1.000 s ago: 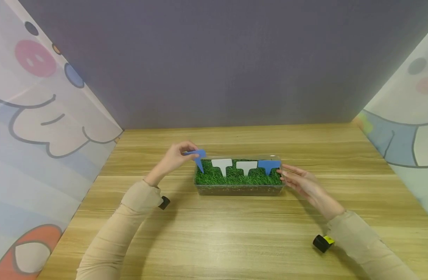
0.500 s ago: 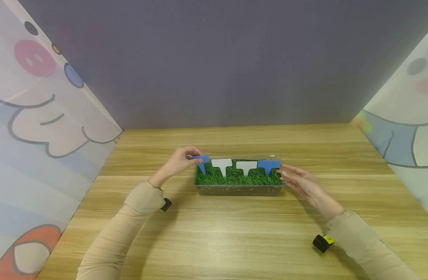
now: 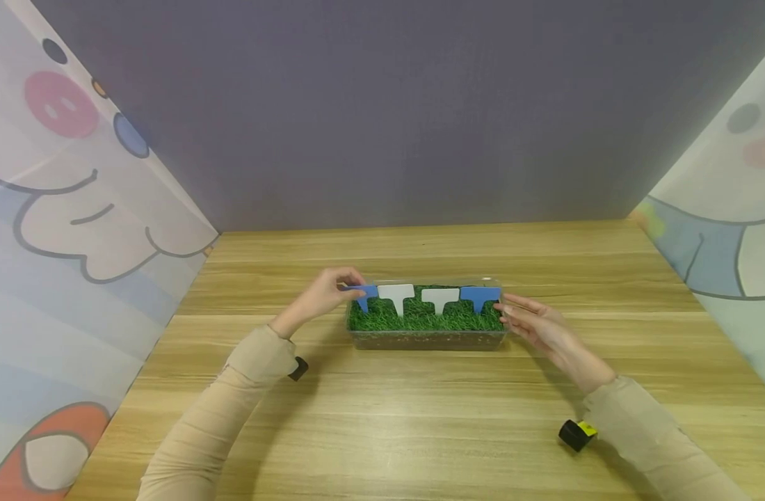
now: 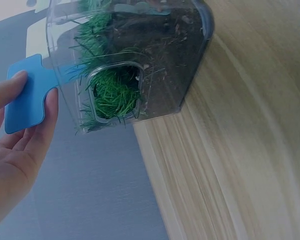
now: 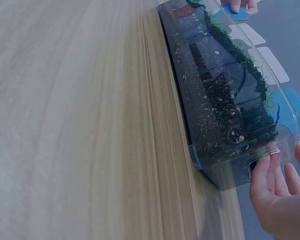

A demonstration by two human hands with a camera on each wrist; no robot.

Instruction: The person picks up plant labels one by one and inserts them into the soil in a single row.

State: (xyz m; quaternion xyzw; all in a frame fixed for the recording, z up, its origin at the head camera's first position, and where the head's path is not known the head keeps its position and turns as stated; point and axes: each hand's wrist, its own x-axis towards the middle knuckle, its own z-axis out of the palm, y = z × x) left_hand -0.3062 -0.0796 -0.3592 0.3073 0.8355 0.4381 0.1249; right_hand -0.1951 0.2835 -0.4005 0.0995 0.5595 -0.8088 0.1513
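My left hand pinches the broad head of a blue T-shaped plant label between thumb and fingers. Its pointed stem stands down in the grass at the left end of a clear planter box. Green grass covers dark soil inside the box. Further along stand two white plant labels and, at the right end, another blue plant label. My right hand holds the box's right end, fingertips at the handle opening and thumb by the rim.
The box stands on a wood-grain table, with a grey panel behind. Cartoon-printed sheets flank both sides. Black wrist cameras hang by the sleeves.
My left hand has moved down and slightly right with its blue label, whose head now sits about level with the other labels. The right hand stays at the box's end.
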